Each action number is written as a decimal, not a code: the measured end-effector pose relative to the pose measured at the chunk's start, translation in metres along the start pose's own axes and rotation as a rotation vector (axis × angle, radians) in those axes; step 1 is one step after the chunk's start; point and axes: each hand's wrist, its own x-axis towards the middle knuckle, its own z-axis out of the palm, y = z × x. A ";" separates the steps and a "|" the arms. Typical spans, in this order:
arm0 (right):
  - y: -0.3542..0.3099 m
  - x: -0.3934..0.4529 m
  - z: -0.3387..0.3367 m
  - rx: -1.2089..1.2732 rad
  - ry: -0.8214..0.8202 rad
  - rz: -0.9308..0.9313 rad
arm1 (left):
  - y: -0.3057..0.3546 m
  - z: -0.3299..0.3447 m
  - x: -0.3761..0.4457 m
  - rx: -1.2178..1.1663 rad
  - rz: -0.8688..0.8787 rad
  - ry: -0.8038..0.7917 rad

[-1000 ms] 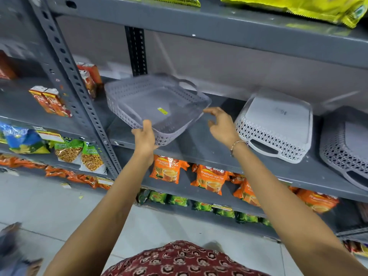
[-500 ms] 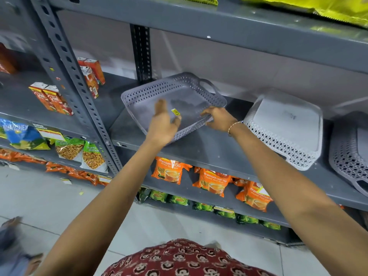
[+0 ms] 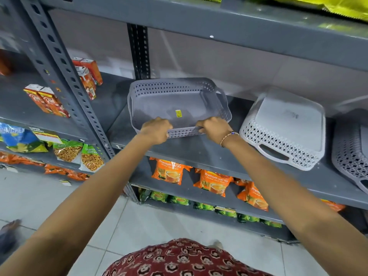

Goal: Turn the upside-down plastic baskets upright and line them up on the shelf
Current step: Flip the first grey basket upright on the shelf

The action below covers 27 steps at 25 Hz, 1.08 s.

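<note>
A grey perforated plastic basket (image 3: 175, 100) stands upright at the left end of the grey metal shelf (image 3: 199, 150), a yellow sticker on its floor. My left hand (image 3: 156, 130) and my right hand (image 3: 214, 129) both grip its near rim, side by side. To its right a white basket (image 3: 284, 126) lies upside down, its flat bottom facing up. A second grey basket (image 3: 352, 154), also upside down, is cut off by the right edge of the view.
A perforated upright post (image 3: 59, 62) borders the shelf on the left, with red juice cartons (image 3: 87, 74) behind it. Orange tea packets (image 3: 215, 182) hang on the shelf below. Another shelf board (image 3: 219, 22) runs overhead. The floor is white tile.
The grey basket went from tilted in the air at the shelf front to level and further back on the shelf. Both hands moved to its near rim.
</note>
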 end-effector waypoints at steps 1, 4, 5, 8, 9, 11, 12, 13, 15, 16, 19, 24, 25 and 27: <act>-0.007 -0.004 0.002 0.027 -0.003 -0.012 | -0.009 -0.003 0.000 0.001 0.012 -0.016; -0.027 -0.013 0.005 0.054 0.000 -0.045 | -0.032 -0.010 0.000 0.000 0.029 -0.057; -0.032 -0.015 0.006 0.050 0.005 -0.052 | -0.037 -0.011 0.001 -0.008 0.031 -0.070; -0.043 -0.017 0.007 0.064 -0.008 -0.055 | -0.049 -0.011 0.000 -0.013 0.043 -0.096; -0.046 -0.017 0.008 0.074 -0.017 -0.054 | -0.053 -0.010 -0.001 -0.023 0.044 -0.100; -0.051 -0.018 0.005 0.107 -0.047 -0.053 | -0.057 -0.009 -0.003 -0.035 0.043 -0.123; -0.052 -0.020 0.001 0.141 -0.053 -0.054 | -0.058 -0.008 -0.004 -0.050 0.053 -0.131; -0.052 -0.023 -0.003 0.181 -0.039 -0.053 | -0.056 -0.008 -0.005 -0.073 0.067 -0.133; -0.046 -0.033 -0.012 0.259 0.070 -0.027 | -0.041 -0.014 -0.010 -0.152 0.137 -0.111; -0.041 -0.040 -0.017 0.306 0.147 0.003 | -0.029 -0.017 -0.011 -0.196 0.182 -0.071; -0.018 -0.067 -0.026 0.481 0.342 0.119 | 0.022 -0.028 -0.011 -0.256 0.300 0.065; 0.043 -0.134 -0.030 0.690 0.565 0.397 | 0.124 -0.025 -0.004 -0.230 0.437 0.090; 0.055 -0.144 -0.027 0.733 0.593 0.445 | 0.140 -0.022 -0.002 -0.223 0.458 0.077; 0.087 -0.169 -0.016 0.847 0.628 0.572 | 0.177 -0.014 0.004 -0.204 0.523 0.049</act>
